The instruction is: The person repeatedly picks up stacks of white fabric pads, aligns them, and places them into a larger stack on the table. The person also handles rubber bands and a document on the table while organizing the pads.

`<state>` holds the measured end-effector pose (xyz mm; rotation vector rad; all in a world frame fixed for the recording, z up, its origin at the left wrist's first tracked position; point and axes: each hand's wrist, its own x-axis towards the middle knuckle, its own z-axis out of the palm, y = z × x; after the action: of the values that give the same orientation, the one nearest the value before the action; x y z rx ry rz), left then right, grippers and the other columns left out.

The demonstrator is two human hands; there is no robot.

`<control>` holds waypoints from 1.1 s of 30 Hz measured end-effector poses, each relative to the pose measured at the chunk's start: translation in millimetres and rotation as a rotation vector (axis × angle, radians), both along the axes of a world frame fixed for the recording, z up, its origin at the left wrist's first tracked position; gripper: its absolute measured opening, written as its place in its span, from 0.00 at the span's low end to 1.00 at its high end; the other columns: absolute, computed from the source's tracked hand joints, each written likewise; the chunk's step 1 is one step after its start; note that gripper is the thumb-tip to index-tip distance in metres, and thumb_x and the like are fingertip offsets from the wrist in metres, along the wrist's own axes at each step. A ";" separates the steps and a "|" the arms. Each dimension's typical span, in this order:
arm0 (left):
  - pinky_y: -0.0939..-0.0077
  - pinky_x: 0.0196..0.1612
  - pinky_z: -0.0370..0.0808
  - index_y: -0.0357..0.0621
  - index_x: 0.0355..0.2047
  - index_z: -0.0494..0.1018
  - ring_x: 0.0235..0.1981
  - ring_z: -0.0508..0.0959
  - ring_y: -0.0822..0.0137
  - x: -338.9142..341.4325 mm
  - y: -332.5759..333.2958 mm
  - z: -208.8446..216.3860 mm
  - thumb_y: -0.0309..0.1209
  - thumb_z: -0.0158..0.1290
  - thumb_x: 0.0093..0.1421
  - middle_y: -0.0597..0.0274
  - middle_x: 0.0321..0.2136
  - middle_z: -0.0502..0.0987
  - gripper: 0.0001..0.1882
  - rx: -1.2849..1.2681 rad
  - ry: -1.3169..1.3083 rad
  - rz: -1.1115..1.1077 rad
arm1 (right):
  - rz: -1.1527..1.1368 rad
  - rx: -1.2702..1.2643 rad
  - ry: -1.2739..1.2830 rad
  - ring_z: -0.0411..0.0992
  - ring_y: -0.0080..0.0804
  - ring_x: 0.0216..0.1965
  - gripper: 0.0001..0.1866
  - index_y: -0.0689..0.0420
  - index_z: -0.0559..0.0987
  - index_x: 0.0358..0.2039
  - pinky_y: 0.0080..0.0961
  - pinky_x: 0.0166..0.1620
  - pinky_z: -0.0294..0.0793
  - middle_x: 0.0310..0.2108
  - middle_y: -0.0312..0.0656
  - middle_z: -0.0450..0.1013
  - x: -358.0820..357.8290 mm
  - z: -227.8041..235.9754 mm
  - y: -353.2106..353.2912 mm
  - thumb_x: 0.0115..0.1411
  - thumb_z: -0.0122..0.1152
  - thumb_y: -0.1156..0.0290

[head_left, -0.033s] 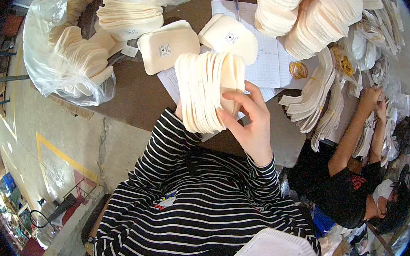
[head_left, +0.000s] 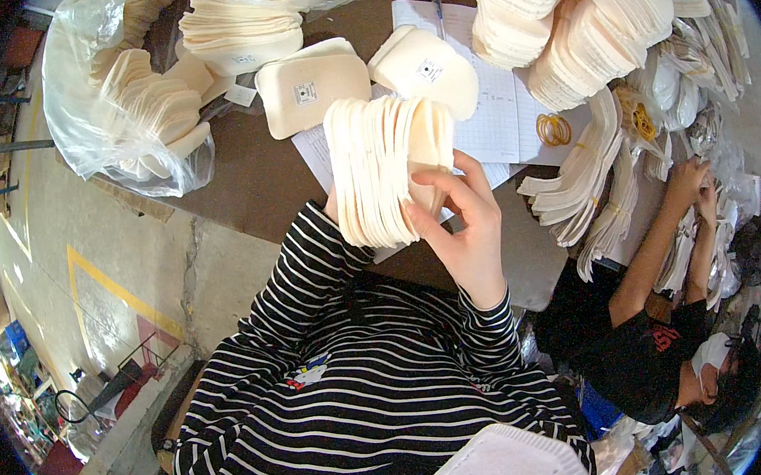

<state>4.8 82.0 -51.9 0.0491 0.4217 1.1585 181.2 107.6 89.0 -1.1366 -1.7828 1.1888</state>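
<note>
Cream pad stack [head_left: 373, 174]: raised over the table [head_left: 234, 192], near its front edge
Feel: probably light, soft, prone to fanning; best pressed from both ends
Right hand [head_left: 470, 229]: thumb and forefinger apart, touching the right end; clamping unclear
Left hand [head_left: 332, 205]: mostly hidden; cannot tell

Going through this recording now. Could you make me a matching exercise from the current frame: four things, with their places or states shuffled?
1. Right hand
2. Clear plastic bag
3. Coil of yellow rubber bands
4. Left hand

A. Around cream pads, at the table's left
B. Mostly hidden behind the held pad stack
C. Thumb and fingers at the stack's right side
D. On paper, right of the stack

Pairs: 1-C, 2-A, 3-D, 4-B
</note>
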 end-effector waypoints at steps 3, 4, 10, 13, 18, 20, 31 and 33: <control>0.56 0.58 0.76 0.38 0.63 0.63 0.54 0.74 0.53 -2.5 -0.1 -3.0 0.38 0.54 0.67 0.46 0.55 0.72 0.29 0.019 0.017 -0.007 | 0.017 -0.005 0.021 0.74 0.46 0.52 0.17 0.60 0.80 0.43 0.34 0.50 0.75 0.53 0.51 0.70 -1.1 1.0 3.4 0.52 0.71 0.75; 0.56 0.58 0.76 0.38 0.63 0.63 0.54 0.74 0.53 -3.7 -0.5 -5.5 0.38 0.55 0.66 0.46 0.55 0.72 0.29 0.034 0.027 -0.012 | 0.025 0.000 0.018 0.74 0.46 0.52 0.17 0.60 0.80 0.43 0.34 0.50 0.75 0.53 0.51 0.70 0.2 0.9 4.1 0.52 0.70 0.76; 0.64 0.47 0.83 0.36 0.59 0.67 0.46 0.80 0.57 1.1 7.7 8.5 0.36 0.52 0.68 0.48 0.50 0.77 0.23 -0.078 -0.064 -0.004 | -0.048 -0.069 0.128 0.75 0.46 0.49 0.16 0.60 0.79 0.43 0.31 0.48 0.76 0.55 0.51 0.68 -3.4 1.6 3.6 0.52 0.63 0.81; 0.69 0.40 0.86 0.34 0.57 0.69 0.42 0.84 0.60 4.1 5.9 25.4 0.36 0.50 0.69 0.49 0.46 0.79 0.21 -0.131 -0.020 0.054 | -0.020 -0.046 0.010 0.74 0.46 0.49 0.15 0.60 0.79 0.43 0.29 0.47 0.76 0.58 0.51 0.65 0.4 8.7 4.0 0.52 0.61 0.81; 0.68 0.40 0.87 0.34 0.57 0.68 0.42 0.84 0.59 0.3 3.4 3.3 0.38 0.49 0.70 0.48 0.46 0.79 0.22 -0.099 0.071 0.056 | -0.018 0.091 -0.085 0.72 0.43 0.53 0.12 0.59 0.80 0.42 0.31 0.48 0.75 0.60 0.52 0.64 -0.8 3.3 2.3 0.56 0.62 0.79; 0.68 0.41 0.86 0.34 0.58 0.68 0.42 0.83 0.59 1.5 5.2 7.4 0.39 0.48 0.70 0.48 0.47 0.79 0.23 -0.076 0.054 0.057 | -0.012 0.224 -0.131 0.71 0.47 0.54 0.14 0.59 0.79 0.43 0.34 0.49 0.75 0.61 0.53 0.63 -2.7 4.8 2.0 0.55 0.65 0.77; 0.65 0.46 0.85 0.36 0.61 0.66 0.46 0.82 0.57 6.3 10.1 22.4 0.47 0.46 0.70 0.47 0.51 0.77 0.29 -0.075 -0.038 0.041 | -0.039 0.107 -0.081 0.69 0.45 0.57 0.09 0.58 0.80 0.41 0.31 0.49 0.75 0.59 0.52 0.64 -2.4 -2.8 3.0 0.58 0.63 0.77; 0.65 0.46 0.84 0.37 0.61 0.66 0.47 0.82 0.57 8.0 11.8 25.3 0.48 0.45 0.70 0.47 0.51 0.77 0.30 -0.074 -0.060 0.041 | -0.029 0.087 -0.115 0.69 0.45 0.57 0.10 0.58 0.80 0.41 0.31 0.49 0.74 0.59 0.52 0.64 -2.8 0.3 1.6 0.58 0.64 0.76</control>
<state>12.7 93.8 -26.6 -0.0585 0.4135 1.1812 178.3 109.3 89.2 -1.1964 -1.8794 1.0366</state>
